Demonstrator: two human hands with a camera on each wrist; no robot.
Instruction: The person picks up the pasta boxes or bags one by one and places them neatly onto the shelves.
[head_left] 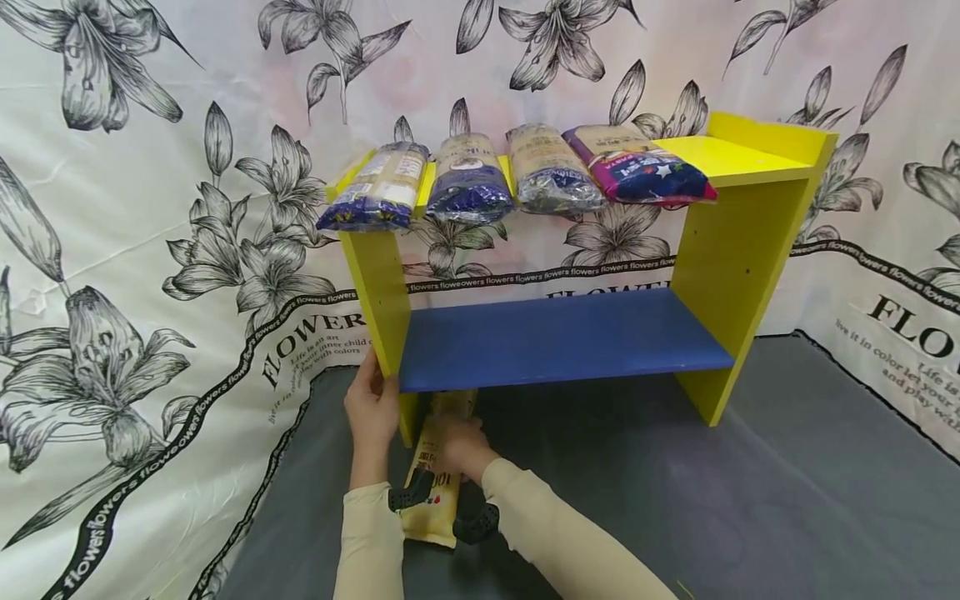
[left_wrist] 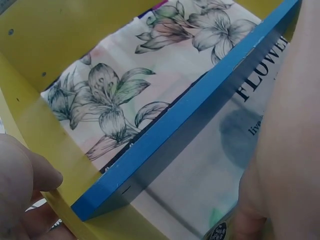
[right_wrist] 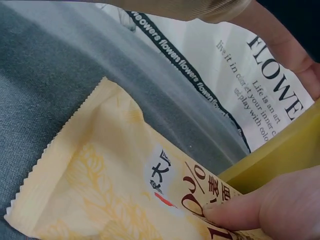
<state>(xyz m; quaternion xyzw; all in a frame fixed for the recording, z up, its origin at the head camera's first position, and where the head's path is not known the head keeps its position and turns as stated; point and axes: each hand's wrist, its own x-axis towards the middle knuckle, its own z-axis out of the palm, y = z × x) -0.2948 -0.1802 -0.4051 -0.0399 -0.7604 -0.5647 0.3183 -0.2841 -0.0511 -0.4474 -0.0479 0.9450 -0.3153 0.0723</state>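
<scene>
My left hand (head_left: 372, 412) grips the front edge of the yellow left side panel (head_left: 375, 292) of a small shelf unit, just below the blue shelf board (head_left: 562, 342). In the left wrist view its thumb (left_wrist: 42, 172) lies against the panel, with fingers behind. My right hand (head_left: 463, 446) holds a long yellow packet (head_left: 433, 521) printed with wheat ears and "100%". The packet lies lengthwise beside the left panel, its far end beneath the blue board. In the right wrist view the thumb (right_wrist: 265, 205) presses its top face; the other fingers are hidden.
Several filled plastic bags, among them a pink-and-blue bag (head_left: 641, 164), lie across the top of the unit. A yellow top board (head_left: 735, 158) joins the right side panel (head_left: 742, 267). Grey cloth (head_left: 600, 500) covers the surface, and a flower-printed curtain (head_left: 225, 67) hangs behind.
</scene>
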